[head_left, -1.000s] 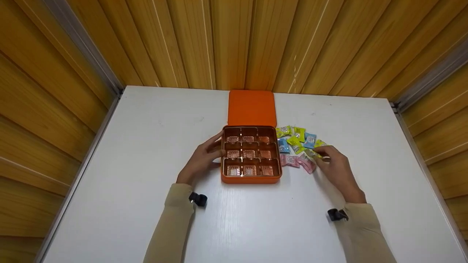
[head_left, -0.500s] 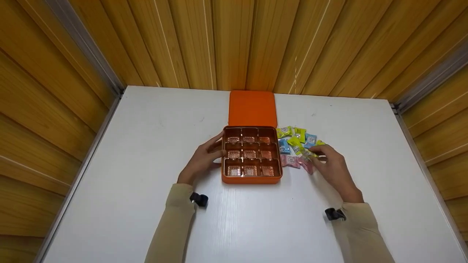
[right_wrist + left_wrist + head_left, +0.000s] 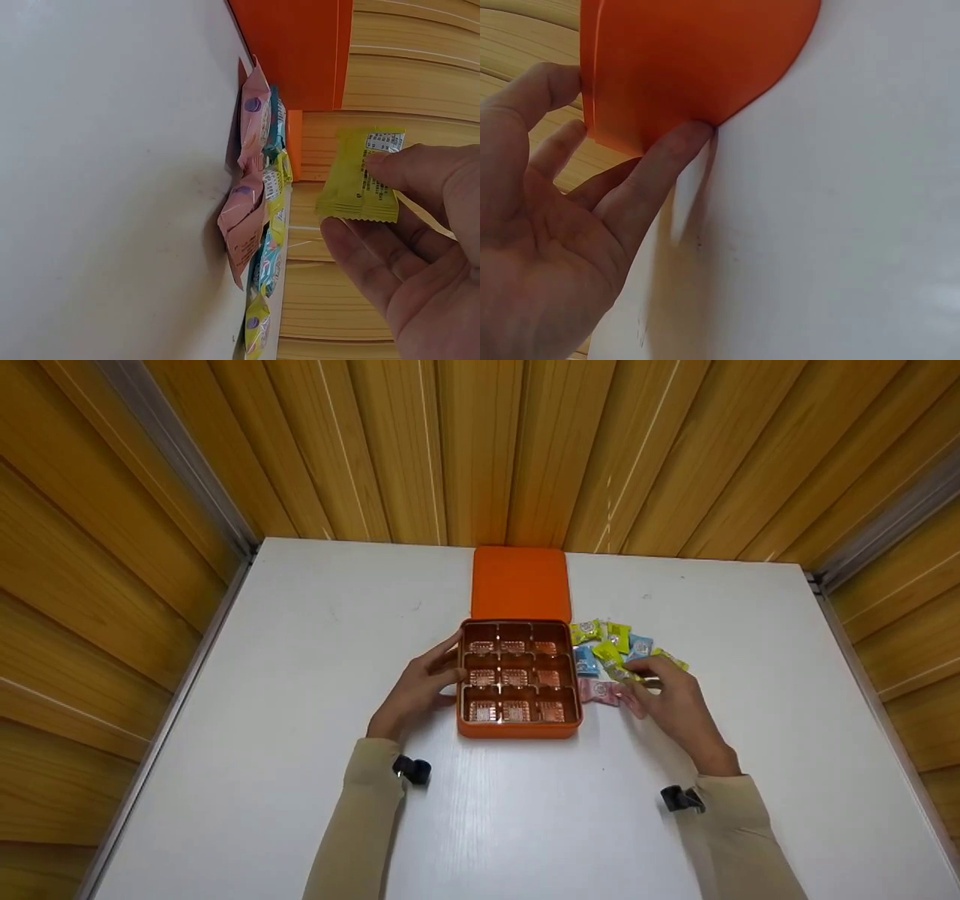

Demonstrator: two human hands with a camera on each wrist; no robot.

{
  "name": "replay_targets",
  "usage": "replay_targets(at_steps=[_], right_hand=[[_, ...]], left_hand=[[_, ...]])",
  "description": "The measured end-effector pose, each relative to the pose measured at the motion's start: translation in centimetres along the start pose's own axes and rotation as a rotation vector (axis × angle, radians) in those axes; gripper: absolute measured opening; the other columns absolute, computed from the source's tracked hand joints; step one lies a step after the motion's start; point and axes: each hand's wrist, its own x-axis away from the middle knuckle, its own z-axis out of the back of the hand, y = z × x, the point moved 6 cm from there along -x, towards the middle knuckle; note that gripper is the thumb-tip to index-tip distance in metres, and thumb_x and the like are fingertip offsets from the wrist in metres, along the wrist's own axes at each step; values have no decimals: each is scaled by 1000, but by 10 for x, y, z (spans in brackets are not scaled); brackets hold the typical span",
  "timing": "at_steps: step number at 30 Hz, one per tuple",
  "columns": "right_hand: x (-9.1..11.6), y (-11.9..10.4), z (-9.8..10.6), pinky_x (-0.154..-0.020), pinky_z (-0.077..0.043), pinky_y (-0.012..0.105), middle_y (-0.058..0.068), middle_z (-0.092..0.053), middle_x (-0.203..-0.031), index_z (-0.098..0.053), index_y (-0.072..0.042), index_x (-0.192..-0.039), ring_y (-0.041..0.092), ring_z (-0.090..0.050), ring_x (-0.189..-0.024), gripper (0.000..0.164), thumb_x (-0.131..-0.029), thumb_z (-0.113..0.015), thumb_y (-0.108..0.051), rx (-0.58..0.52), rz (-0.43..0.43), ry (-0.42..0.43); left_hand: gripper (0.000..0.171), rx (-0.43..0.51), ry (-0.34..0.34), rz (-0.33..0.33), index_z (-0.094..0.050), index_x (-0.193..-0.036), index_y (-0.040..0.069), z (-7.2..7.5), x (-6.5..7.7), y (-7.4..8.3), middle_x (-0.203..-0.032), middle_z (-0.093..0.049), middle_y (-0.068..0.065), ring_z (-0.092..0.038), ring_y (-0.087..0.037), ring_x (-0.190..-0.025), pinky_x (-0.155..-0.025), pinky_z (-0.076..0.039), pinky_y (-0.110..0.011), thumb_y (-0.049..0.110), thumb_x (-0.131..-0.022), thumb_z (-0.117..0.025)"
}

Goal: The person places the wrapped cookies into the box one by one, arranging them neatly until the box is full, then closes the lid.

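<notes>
Head view: a left hand [image 3: 409, 695] rests against an orange box [image 3: 519, 730] as the right hand [image 3: 679, 701] pinches 1 yellow candy [image 3: 352, 180] above the table [image 3: 525, 825] nearby, a pick-up seemingly calling next for a steady carry.

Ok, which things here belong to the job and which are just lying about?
In the job: box, left hand touching it; yellow candy, pinched by the right hand; probably the other candies beside the box.

Lying about: perhaps just the lid, untouched behind the box.
</notes>
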Motion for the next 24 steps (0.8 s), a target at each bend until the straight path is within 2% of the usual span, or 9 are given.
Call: replay_targets(at_steps=[7,17,24], right_hand=[[-3,-9,-5,-97,-58,49,14,-69,-117,-70,-1,-120,34,-68,-114,28,-94,-76,8,-1,7,-15],[-6,-23,-9,-93,-60,46,12,-70,-116,-72,-1,-119,32,-69,-110,28,-93,-76,9,-13,55,-27],[-8,-29,-11,-95,-59,47,13,-70,-120,-71,-1,-121,33,-69,-113,28,-95,-75,7,-29,40,-42]], left_hand=[[72,52,-5,1,-41,-165,36,0,0,0,-161,-47,-14,-59,-34,-132,-91,-62,-50,11,-103,-69],[71,42,-5,0,-40,-165,35,0,0,-1,-160,-48,-14,-61,-35,-129,-89,-62,-49,10,-104,-67],[70,39,0,0,-42,-164,36,0,-1,-1,-161,-47,-13,-61,-33,-131,-89,-62,-50,12,-103,-68]])
